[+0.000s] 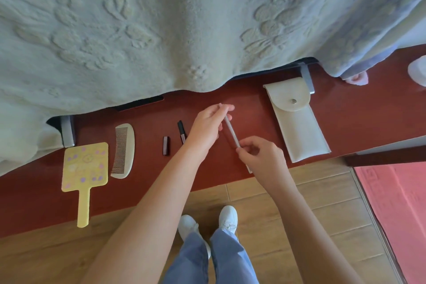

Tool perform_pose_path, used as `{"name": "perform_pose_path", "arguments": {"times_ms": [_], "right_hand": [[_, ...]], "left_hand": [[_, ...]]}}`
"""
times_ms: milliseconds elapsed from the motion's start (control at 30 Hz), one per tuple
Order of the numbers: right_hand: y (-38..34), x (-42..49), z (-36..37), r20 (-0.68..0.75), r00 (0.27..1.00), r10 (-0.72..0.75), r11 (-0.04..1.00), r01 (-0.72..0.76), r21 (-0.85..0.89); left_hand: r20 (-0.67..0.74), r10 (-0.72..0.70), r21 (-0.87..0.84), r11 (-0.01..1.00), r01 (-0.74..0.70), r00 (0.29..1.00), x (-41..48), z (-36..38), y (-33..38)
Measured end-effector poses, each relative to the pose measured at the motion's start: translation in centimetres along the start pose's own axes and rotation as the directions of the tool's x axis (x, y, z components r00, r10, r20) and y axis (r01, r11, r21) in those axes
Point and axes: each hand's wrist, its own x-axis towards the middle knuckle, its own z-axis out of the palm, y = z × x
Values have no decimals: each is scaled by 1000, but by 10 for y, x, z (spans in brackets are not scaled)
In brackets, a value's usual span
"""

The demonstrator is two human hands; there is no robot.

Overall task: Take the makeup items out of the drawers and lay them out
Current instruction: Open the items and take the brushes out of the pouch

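Two bare hands are out over the dark red counter [345, 122], both pinching the same thin pale stick, looks like a slim makeup pencil [231, 132]. The left hand [207, 127] comes up from about 7 o'clock, wrist bent, its fingers closed on the far end of the pencil. The right hand [260, 155] reaches in from 5 o'clock and its fingers are curled tight around the near end, with a bit of the pencil poking out below the palm. So the pencil runs on a slant between them, roughly 11 to 5 o'clock, held above the counter around the middle of the view.

At 9 o'clock from the hands, a small dark lipstick tube [165, 145] and a dark mascara-type stick [181, 132] lie side by side, not touching. Further toward 9 there's a cream comb [123, 151] and then a yellow hand mirror [85, 166] with purple dots, handle hanging over the counter edge. At 3 o'clock sits a cream snap-flap pouch [299, 122]. A pale embossed blanket [161, 30] drapes over the back of the counter.
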Motion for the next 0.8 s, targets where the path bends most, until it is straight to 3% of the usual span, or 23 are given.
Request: {"name": "perform_pose_path", "arguments": {"times_ms": [167, 300, 500, 600, 700, 800], "right_hand": [[-2, -1, 0, 155, 987, 49, 993, -65, 96], [-7, -5, -3, 247, 969, 1, 994, -29, 110], [-18, -19, -11, 202, 977, -62, 977, 18, 214], [-13, -30, -17, 194, 976, -98, 990, 74, 123], [11, -55, -19, 237, 971, 2, 998, -17, 62], [21, -60, -26, 148, 986, 74, 984, -97, 151]], "left_hand": [[32, 24, -74, 997, -21, 999, -5, -4, 2], [-39, 64, -71, 995, -67, 997, -11, -5, 5], [-109, 192, -95, 975, -202, 975, -29, 1, 21], [-224, 308, -12, 948, -319, 925, -35, -3, 36], [-395, 393, -94, 882, -462, 830, -38, -35, 73], [-318, 420, -42, 890, -455, 850, -48, -54, 86]]}}
